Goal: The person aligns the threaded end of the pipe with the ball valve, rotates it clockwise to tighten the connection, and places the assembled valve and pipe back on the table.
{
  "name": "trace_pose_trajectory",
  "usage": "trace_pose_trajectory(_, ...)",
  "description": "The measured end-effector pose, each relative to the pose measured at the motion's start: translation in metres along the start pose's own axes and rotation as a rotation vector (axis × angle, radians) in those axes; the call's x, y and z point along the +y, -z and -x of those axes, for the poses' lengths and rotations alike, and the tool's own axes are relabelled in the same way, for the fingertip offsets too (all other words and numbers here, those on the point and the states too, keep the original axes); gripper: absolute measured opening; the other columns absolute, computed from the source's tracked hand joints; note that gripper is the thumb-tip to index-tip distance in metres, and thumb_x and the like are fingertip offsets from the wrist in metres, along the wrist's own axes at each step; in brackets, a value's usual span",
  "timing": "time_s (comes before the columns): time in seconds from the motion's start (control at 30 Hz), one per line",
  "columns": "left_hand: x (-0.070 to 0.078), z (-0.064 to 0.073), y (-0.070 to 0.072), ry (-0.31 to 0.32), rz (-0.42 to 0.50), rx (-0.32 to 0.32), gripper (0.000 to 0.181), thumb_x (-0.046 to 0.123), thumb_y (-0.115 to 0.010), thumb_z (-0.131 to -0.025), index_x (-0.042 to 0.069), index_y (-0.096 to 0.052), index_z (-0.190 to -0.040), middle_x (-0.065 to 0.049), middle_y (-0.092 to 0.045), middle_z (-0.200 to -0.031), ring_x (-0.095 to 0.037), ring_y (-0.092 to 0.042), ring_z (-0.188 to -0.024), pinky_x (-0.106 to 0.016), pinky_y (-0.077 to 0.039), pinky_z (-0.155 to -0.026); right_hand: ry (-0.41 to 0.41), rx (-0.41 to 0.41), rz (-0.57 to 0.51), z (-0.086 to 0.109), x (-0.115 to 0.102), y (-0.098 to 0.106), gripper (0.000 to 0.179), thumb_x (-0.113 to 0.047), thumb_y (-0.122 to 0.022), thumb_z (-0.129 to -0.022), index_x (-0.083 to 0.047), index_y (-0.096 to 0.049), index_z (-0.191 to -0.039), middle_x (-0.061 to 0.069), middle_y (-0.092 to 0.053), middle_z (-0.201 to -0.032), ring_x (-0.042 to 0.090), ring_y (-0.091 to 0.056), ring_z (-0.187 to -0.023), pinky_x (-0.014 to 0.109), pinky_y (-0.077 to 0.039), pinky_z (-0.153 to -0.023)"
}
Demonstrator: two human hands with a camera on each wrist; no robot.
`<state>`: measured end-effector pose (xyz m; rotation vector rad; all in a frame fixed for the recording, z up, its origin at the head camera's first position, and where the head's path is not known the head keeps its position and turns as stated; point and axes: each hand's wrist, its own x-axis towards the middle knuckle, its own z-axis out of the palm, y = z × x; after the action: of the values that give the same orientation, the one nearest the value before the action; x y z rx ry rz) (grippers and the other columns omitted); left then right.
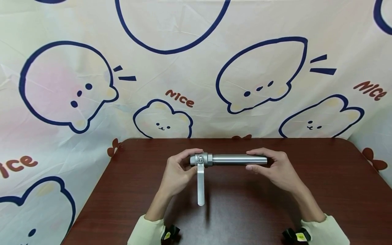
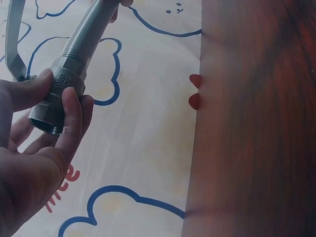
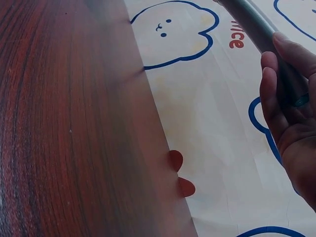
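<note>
A metal ball valve (image 1: 200, 158) with a long flat lever handle (image 1: 200, 187) is joined to a smooth steel pipe (image 1: 232, 159). Together they are held level above the table, the valve at the left end. My left hand (image 1: 179, 173) grips the valve body between thumb and fingers, and its open round end faces the left wrist camera (image 2: 45, 118). Around the pipe's far right end, my right hand (image 1: 280, 170) pinches with thumb and fingers. In the head view the lever points toward me, at right angles to the pipe.
The dark brown wooden table (image 1: 245, 211) lies beneath both hands. Behind it hangs a pale cloth (image 1: 196, 75) with blue-outlined cartoon animals, which meets the table's back edge. Dark straps with yellow labels sit at both wrists, by the pale sleeves (image 1: 148, 229).
</note>
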<state>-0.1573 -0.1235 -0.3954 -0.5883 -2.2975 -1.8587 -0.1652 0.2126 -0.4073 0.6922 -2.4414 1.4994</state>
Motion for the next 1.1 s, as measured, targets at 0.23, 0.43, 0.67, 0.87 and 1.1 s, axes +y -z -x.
trace_pose_trajectory(0.23, -0.002, -0.0001, 0.0001, -0.026, -0.013, 0.008, 0.049, -0.014, -0.077, -0.087, 0.011, -0.076, -0.129, -0.012, -0.078, -0.122, -0.018, -0.069, -0.096, -0.025, -0.061, -0.079, -0.009, -0.027, -0.036, -0.0002, -0.0007, 0.0011, 0.041, -0.005, -0.086, -0.09, -0.014, -0.075, -0.128, 0.007, -0.074, -0.109, 0.016, -0.074, -0.071, 0.03, -0.062, -0.064)
trace_pose_trajectory(0.43, -0.0018, -0.0005, -0.001, -0.032, -0.002, 0.024, 0.047, -0.015, -0.076, -0.087, 0.008, -0.076, -0.128, -0.013, -0.077, -0.119, -0.019, -0.07, -0.095, -0.027, -0.062, -0.08, -0.018, -0.023, -0.076, -0.0009, -0.0018, 0.0003, 0.039, -0.004, -0.083, -0.092, -0.012, -0.074, -0.129, 0.005, -0.076, -0.103, 0.017, -0.076, -0.074, 0.031, -0.064, -0.067)
trace_pose_trajectory(0.67, -0.0009, -0.0018, -0.0022, -0.051, 0.043, 0.042, 0.048, -0.017, -0.077, -0.085, 0.006, -0.075, -0.127, -0.018, -0.077, -0.119, -0.018, -0.071, -0.096, -0.026, -0.062, -0.082, -0.032, 0.0, -0.096, -0.0014, -0.003, -0.0018, 0.038, -0.004, -0.082, -0.093, -0.01, -0.074, -0.13, 0.003, -0.077, -0.099, 0.017, -0.076, -0.075, 0.032, -0.064, -0.068)
trace_pose_trajectory(0.87, 0.0005, -0.0012, -0.0022, -0.04, 0.055, 0.037, 0.048, -0.017, -0.077, -0.084, 0.004, -0.075, -0.127, -0.018, -0.076, -0.12, -0.018, -0.07, -0.098, -0.027, -0.063, -0.084, -0.06, -0.015, -0.098, -0.0005, -0.0019, -0.0009, 0.036, -0.006, -0.081, -0.095, -0.007, -0.073, -0.13, -0.001, -0.076, -0.103, 0.018, -0.076, -0.073, 0.032, -0.064, -0.068)
trace_pose_trajectory(1.1, 0.0011, -0.0008, -0.0015, -0.025, 0.049, 0.033, 0.048, -0.017, -0.078, -0.085, 0.005, -0.076, -0.127, -0.018, -0.076, -0.121, -0.018, -0.07, -0.098, -0.028, -0.063, -0.085, -0.067, -0.035, -0.086, -0.0009, -0.0006, 0.0, 0.035, -0.006, -0.08, -0.096, -0.004, -0.073, -0.13, 0.003, -0.075, -0.105, 0.017, -0.075, -0.073, 0.032, -0.064, -0.068)
